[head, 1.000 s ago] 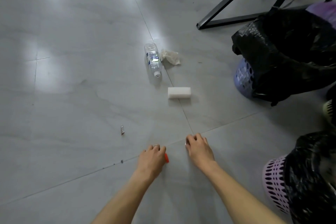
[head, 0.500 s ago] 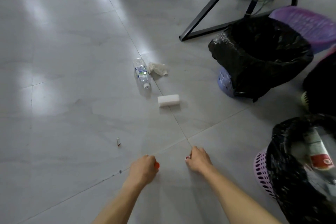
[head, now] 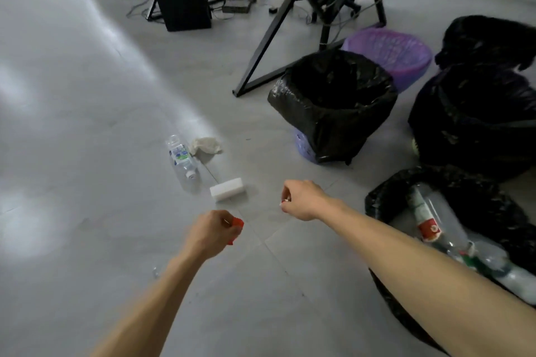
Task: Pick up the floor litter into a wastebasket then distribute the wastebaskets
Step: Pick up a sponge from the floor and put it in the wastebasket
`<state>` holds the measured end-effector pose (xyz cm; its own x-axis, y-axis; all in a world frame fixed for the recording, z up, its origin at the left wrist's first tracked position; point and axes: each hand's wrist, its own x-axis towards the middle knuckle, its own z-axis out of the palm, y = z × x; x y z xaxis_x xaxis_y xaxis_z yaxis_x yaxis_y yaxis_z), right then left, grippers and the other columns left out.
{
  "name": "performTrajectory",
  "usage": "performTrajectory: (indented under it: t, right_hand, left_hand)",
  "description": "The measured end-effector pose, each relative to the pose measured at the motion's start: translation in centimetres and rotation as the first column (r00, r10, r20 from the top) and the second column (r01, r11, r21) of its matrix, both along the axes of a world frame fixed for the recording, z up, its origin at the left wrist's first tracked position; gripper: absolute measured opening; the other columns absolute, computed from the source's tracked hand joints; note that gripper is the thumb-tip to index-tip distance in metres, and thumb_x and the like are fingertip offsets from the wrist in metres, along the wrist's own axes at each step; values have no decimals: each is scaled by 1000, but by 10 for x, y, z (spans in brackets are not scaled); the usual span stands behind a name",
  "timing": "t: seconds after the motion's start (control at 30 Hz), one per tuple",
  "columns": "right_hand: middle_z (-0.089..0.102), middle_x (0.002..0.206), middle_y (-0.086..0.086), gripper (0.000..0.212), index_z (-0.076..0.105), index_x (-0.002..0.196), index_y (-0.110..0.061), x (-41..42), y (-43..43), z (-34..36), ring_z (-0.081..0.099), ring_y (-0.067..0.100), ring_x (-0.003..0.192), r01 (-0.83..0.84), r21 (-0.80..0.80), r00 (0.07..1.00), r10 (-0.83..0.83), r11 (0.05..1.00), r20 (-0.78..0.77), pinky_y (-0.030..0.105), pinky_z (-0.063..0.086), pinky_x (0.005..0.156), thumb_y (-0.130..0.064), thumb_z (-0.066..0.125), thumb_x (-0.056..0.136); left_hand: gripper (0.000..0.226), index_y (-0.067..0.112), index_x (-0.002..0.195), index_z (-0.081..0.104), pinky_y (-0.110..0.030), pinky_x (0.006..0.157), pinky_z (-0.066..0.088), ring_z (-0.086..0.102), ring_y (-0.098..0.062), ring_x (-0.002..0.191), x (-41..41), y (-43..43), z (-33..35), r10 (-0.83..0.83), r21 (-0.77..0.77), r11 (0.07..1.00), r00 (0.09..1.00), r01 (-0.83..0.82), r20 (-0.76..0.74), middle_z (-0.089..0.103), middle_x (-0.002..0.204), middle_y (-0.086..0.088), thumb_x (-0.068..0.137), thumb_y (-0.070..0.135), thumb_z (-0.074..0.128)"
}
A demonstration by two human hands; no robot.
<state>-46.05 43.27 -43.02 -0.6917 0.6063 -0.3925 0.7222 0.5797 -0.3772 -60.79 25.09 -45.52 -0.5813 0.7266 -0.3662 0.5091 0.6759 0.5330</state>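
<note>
litter in hand: one small red piece point(head: 237, 223), pinched at the fingertips of the closed left hand point(head: 213, 233); one tiny pale scrap point(head: 285, 199), too small to identify, nipped in the curled fingers of the right hand point(head: 304, 200). both hands are held above the floor, not yet over a basket.

litter left on the floor, ahead of the fingers: one clear bottle point(head: 182, 161); one crumpled tissue point(head: 205, 145) just beside it; one white block point(head: 226, 189) nearest the left fingertips; one small speck point(head: 155, 272) back beside the left forearm.

baskets: one lined basket point(head: 385, 206) to the right of the right hand, several bottles already lodged in it; one lined basket point(head: 333, 101) beyond the fingers, nothing made out inside; one unlined purple basket point(head: 388, 52) behind that; further black bags point(head: 475, 113) at far right, count unclear.

progress, as judged: collection partly done, about four pieces outstanding; distribution of baskets not begun, all being clustered together.
</note>
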Motion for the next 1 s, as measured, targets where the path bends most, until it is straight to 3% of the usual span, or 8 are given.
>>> performTrajectory:
  t: [0.13,0.27,0.33,0.4,0.53,0.73,0.8,1.0]
  right_hand:
    - [71,100,2,18,64,97,-22,48,20,55,64,22,94,90,-57,970,-100,994,-223,36,54,83,-36,68,88]
    - [71,75,-2,13,66,88,-25,128,23,90,66,13,64,279,-218,794,-352,935,-496,35,58,67,-34,75,84]
    - [72,78,1,12,67,86,-28,172,25,97,69,19,67,388,-255,688,-463,886,-559,35,58,67,-37,75,84]
    - [73,80,1,8,69,85,-30,210,26,98,70,21,74,471,-289,595,-542,833,-593,33,57,70,-34,75,85]
    - [73,84,-8,4,69,86,-34,272,34,90,69,8,78,614,-226,511,-600,756,-615,32,57,75,-33,73,88]
    - [69,93,-21,9,67,101,-35,302,51,71,64,0,95,689,-76,584,-614,721,-530,29,52,84,-30,65,94]
    - [67,106,-21,13,67,106,-34,296,51,68,60,1,106,671,-41,622,-592,741,-512,31,51,93,-32,64,94]
    - [64,110,-18,17,65,111,-33,228,37,71,56,6,108,460,98,785,-352,883,-509,28,47,95,-34,60,94]
  left_hand:
    - [11,29,74,69,-19,57,45,61,5,52,35,49,46,-43,214,976,999,40,6,70,60,11,82,35,75]
    - [7,30,83,69,-8,53,43,66,7,59,92,93,87,-158,349,925,988,147,2,73,69,14,84,35,73]
    - [7,30,86,69,-8,59,48,67,6,62,123,111,98,-228,373,904,974,211,2,73,72,14,84,37,72]
    - [11,32,88,68,-21,70,55,68,2,68,152,125,103,-317,371,879,948,299,-13,72,74,16,85,42,70]
    - [21,38,101,64,-33,76,56,63,-4,84,204,144,101,-514,309,787,844,534,-151,66,87,19,89,54,58]
    - [33,35,119,61,-32,85,52,55,-10,107,230,150,92,-636,171,708,724,685,-266,61,114,14,94,53,51]
    - [31,37,124,58,-31,86,52,54,-11,110,220,147,87,-635,139,717,723,683,-273,59,119,12,95,46,50]
    - [27,39,122,57,-31,89,50,54,-11,114,157,122,73,-517,97,826,815,555,-262,59,122,13,97,42,48]
